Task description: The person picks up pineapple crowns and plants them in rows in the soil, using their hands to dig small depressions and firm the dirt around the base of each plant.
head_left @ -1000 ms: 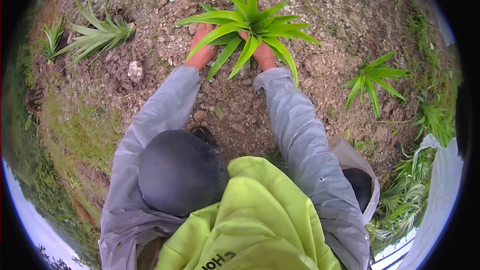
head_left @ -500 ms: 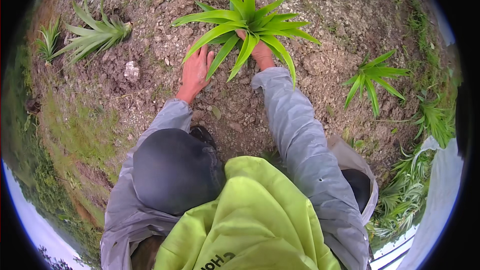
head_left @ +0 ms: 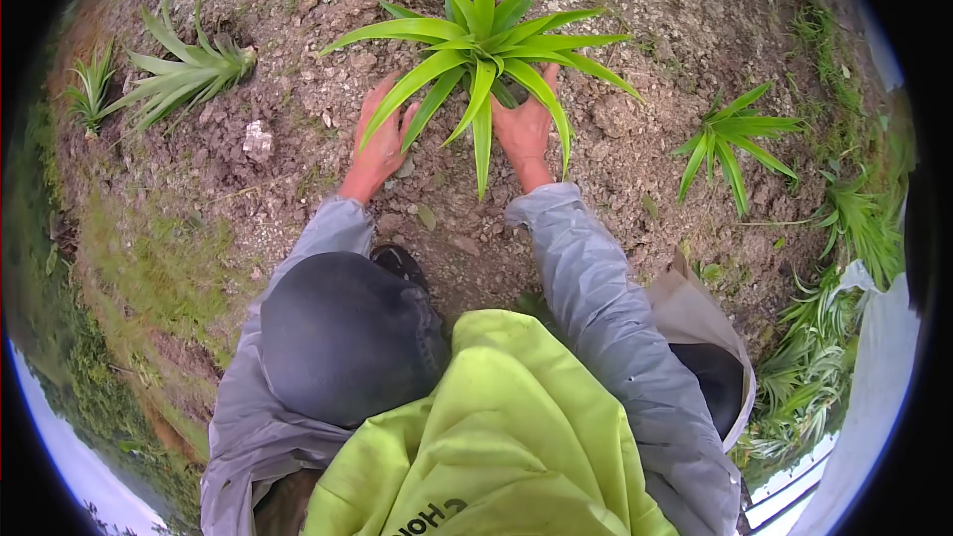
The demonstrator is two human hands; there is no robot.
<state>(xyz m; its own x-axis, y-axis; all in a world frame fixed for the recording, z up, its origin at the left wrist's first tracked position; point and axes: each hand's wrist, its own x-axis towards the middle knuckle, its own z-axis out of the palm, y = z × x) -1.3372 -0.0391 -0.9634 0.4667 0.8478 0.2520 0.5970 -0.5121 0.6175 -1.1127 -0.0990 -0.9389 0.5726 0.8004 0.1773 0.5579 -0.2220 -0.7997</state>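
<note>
A bright green pineapple plant [head_left: 483, 48] stands upright in the soil in front of me, its long leaves spread outward. My left hand [head_left: 375, 144] is beside its base on the left, the fingers stretched out and partly hidden by leaves. To the right of the base, my right hand [head_left: 523, 131] rests low near the ground with thumb and fingers apart. Neither hand visibly grips the plant. Leaves hide the stem and some fingertips.
A pineapple sucker [head_left: 204, 69] lies on its side at the far left, near a smaller one [head_left: 92, 89]. To the right is another young plant [head_left: 730, 142]. More leafy plants [head_left: 804, 377] are heaped at lower right beside a white sheet [head_left: 869, 367]. A pale stone [head_left: 258, 142] sits left.
My right hand has come out from under the leaves, away from the plant's base, and its fingers have spread. The left hand has shifted slightly left. The plant stays in place.
</note>
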